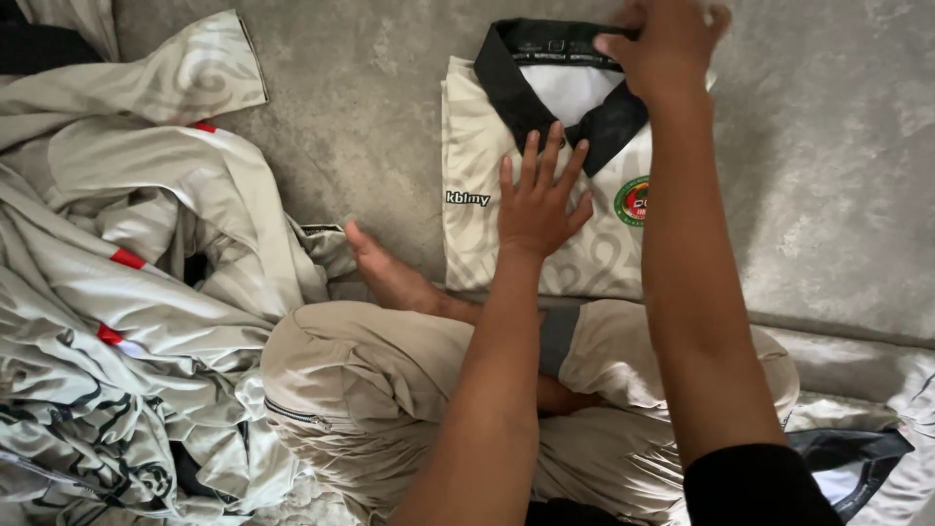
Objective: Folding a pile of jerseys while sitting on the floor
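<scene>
A folded cream shirt (487,156) with a black collar and a round chest badge lies flat on the grey patterned cloth ahead of my crossed legs. My left hand (542,195) presses flat on the shirt's chest, fingers spread. My right hand (662,39) reaches further out and pinches the black collar (516,68) at the shirt's top edge. Both forearms stretch out over my knees.
A heap of unfolded cream shirts (117,292) with red tags and dark patterned trim fills the left side. My bare foot (385,273) and beige trousers (370,380) sit in front. More dark-edged fabric (857,458) lies at the lower right on the grey cloth (838,175).
</scene>
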